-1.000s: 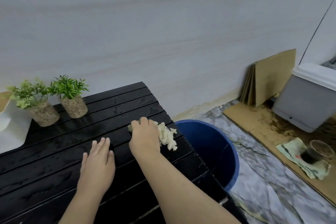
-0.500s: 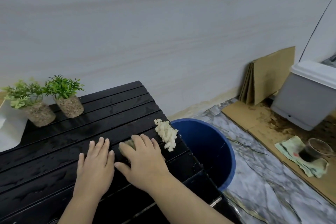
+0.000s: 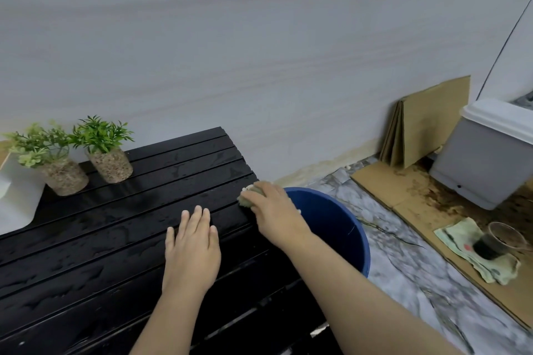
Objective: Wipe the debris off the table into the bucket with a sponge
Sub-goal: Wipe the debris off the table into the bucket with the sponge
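Curling over the sponge [image 3: 247, 200], the right hand [image 3: 277, 210] has its fingers clamped on it, so only a dull greenish-tan chunk pokes out past the fingertips. Looks soft, but it's too blurry to say much more. A few pale crumbs of debris [image 3: 245, 189] sit right against its far corner. All of that is at the right edge of the black slatted table [image 3: 101, 239], which looks wet, with the blue bucket [image 3: 343, 228] just beside and below that edge. Left hand [image 3: 191, 248] lies flat on the slats nearby, fingers straight and close together, holding nothing.
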`<state>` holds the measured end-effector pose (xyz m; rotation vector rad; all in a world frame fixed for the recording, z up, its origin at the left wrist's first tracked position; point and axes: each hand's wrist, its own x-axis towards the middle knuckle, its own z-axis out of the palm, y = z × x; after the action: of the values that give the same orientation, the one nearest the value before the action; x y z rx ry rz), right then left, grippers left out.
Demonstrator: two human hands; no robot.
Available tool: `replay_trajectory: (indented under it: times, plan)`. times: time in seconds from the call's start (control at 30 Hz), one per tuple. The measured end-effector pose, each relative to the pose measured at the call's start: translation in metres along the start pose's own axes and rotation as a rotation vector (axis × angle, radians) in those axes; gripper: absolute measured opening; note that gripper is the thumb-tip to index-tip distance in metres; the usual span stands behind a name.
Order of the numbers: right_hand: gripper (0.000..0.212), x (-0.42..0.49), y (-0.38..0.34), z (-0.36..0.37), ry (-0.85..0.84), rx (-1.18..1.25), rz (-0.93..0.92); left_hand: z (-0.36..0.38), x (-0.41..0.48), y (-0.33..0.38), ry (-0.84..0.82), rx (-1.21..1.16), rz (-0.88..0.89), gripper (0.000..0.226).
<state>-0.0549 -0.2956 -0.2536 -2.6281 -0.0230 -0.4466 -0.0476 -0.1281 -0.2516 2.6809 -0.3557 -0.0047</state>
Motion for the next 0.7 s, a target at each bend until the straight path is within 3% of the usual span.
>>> replay_trajectory:
  times: [0.07, 0.23, 0.3, 0.4, 0.47, 0.57, 0.7]
  plan:
    - [0.033, 0.006, 0.013, -0.009, 0.013, 0.071, 0.056, 0.001, -0.001, 0.0, 0.002, 0.042, -0.007, 0.05]
    - [0.033, 0.01, 0.015, -0.028, 0.25, 0.273, 0.189, 0.004, -0.001, 0.002, 0.007, 0.108, 0.002, 0.052]
    - [0.033, 0.007, -0.004, -0.02, 0.18, 0.286, 0.081, 0.005, 0.0, 0.001, 0.005, 0.109, 0.006, 0.052]
    - [0.034, 0.006, -0.029, 0.012, 0.015, 0.014, -0.063, 0.005, 0.001, -0.001, 0.005, 0.111, 0.011, 0.052]
    - [0.033, 0.016, -0.026, 0.02, -0.007, -0.116, -0.059, 0.005, 0.001, -0.001, 0.001, 0.109, 0.011, 0.052]
    - [0.031, 0.037, -0.008, 0.015, -0.041, -0.109, 0.047, 0.004, 0.001, -0.001, -0.003, 0.105, 0.012, 0.052]
    - [0.029, 0.044, 0.023, 0.0, 0.018, -0.137, 0.362, 0.004, 0.001, -0.002, -0.003, 0.104, 0.015, 0.052]
